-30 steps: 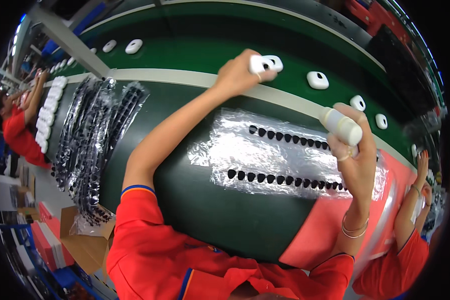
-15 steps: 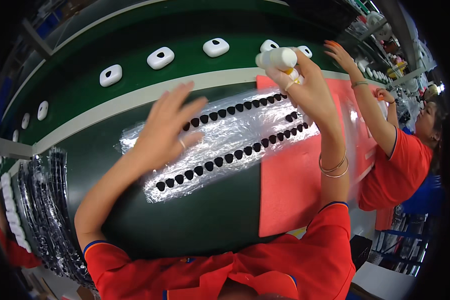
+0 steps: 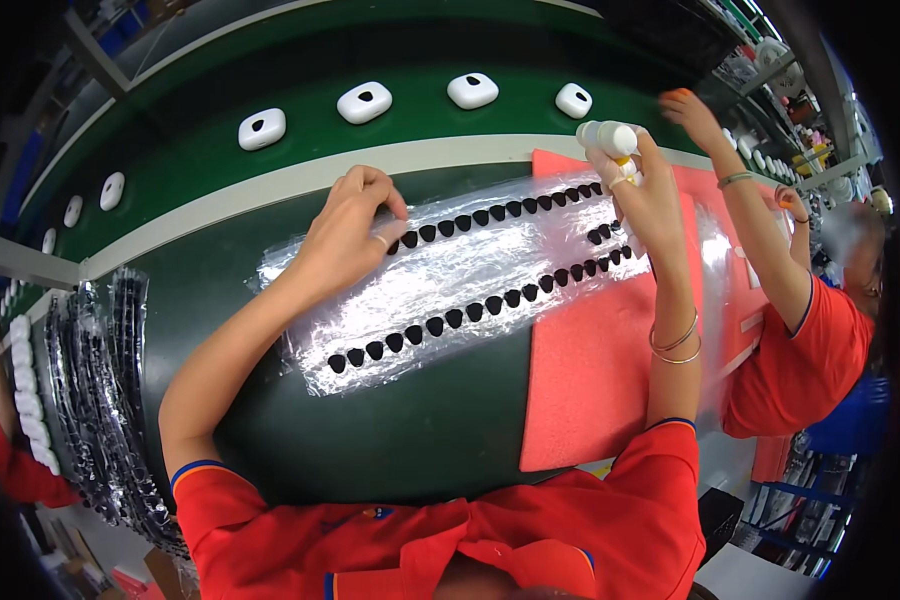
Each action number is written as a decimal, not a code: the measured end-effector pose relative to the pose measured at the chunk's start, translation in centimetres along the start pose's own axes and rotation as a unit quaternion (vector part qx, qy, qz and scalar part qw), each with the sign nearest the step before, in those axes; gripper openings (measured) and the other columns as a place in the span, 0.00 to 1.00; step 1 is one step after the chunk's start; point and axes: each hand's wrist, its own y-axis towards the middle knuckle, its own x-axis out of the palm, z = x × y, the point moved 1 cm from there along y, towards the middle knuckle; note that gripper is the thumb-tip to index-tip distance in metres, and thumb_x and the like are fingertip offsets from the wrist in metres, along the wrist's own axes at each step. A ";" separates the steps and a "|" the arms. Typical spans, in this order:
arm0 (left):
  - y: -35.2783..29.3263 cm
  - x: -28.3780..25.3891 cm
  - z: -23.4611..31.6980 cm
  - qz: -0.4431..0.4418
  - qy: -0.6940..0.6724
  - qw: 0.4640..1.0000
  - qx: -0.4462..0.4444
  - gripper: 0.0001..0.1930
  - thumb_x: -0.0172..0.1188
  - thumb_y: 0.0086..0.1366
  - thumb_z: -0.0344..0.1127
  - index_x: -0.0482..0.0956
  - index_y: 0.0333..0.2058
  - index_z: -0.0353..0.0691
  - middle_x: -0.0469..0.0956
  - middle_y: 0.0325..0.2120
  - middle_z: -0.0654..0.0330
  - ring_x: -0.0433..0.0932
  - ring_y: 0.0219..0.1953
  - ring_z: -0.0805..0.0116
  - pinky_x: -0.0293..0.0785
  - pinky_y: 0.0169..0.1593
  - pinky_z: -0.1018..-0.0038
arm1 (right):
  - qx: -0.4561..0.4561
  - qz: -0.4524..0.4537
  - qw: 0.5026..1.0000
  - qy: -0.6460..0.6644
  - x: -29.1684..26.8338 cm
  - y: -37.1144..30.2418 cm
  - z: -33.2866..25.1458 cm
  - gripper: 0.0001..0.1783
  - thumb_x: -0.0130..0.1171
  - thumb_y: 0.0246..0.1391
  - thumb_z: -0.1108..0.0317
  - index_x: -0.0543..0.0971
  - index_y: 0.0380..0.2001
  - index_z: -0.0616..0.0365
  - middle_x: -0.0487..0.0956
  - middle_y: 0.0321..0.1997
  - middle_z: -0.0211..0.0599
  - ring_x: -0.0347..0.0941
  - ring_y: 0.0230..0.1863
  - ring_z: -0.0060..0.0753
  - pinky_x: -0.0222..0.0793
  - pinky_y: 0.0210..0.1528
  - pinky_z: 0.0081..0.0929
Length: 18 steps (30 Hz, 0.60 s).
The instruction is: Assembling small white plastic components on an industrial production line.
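My left hand [image 3: 348, 232] is over the left end of the upper row of small black pads [image 3: 464, 222], its fingertips pinched together against the leftmost pad. Whether that pad is gripped or only touched is hidden by the fingers. The pads lie in two long rows on a clear plastic sheet [image 3: 425, 285], with a few loose ones [image 3: 600, 235] between the rows at the right. Beyond the sheet's right end, my right hand [image 3: 652, 195] grips a small white bottle [image 3: 606, 137] with a yellow part, tipped on its side above the sheet.
Rounded white cases [image 3: 364, 103], each with a dark mark, sit spaced along a green conveyor [image 3: 415, 105] behind a pale rail [image 3: 210, 203]. Black strips in plastic [image 3: 105, 400] lie at left. A red foam mat [image 3: 580, 390] is at right, near a co-worker's arm [image 3: 765, 235].
My left hand has gone from spread fingers to a pinch at the upper row's end. The white cases have shifted right along the conveyor. My right hand still holds the bottle.
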 end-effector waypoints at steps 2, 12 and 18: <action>0.1 0.3 0.5 -0.005 0.035 0.999 -0.013 0.18 0.61 0.49 0.39 0.72 0.37 0.34 0.70 0.31 0.53 0.67 0.42 0.58 0.62 0.44 0.67 | -0.040 0.015 0.999 0.002 0.3 0.0 0.1 0.17 0.57 0.48 0.62 0.70 0.39 0.59 0.69 0.17 0.27 0.59 0.12 0.12 0.51 0.12 0.13; 0.3 0.7 1.1 -0.068 0.072 0.994 -0.044 0.19 0.62 0.48 0.41 0.69 0.35 0.34 0.71 0.32 0.52 0.67 0.41 0.55 0.62 0.45 0.65 | -0.018 0.015 1.000 0.017 0.6 -0.3 -0.7 0.16 0.56 0.49 0.64 0.70 0.40 0.60 0.68 0.17 0.27 0.57 0.12 0.12 0.50 0.11 0.12; -0.4 -2.5 1.1 -0.014 -0.040 0.998 -0.048 0.22 0.62 0.48 0.37 0.64 0.41 0.45 0.75 0.36 0.49 0.73 0.39 0.52 0.65 0.44 0.66 | -0.042 0.039 0.998 0.026 -0.2 -0.5 -0.9 0.16 0.56 0.48 0.65 0.70 0.40 0.59 0.68 0.18 0.27 0.58 0.13 0.12 0.51 0.12 0.11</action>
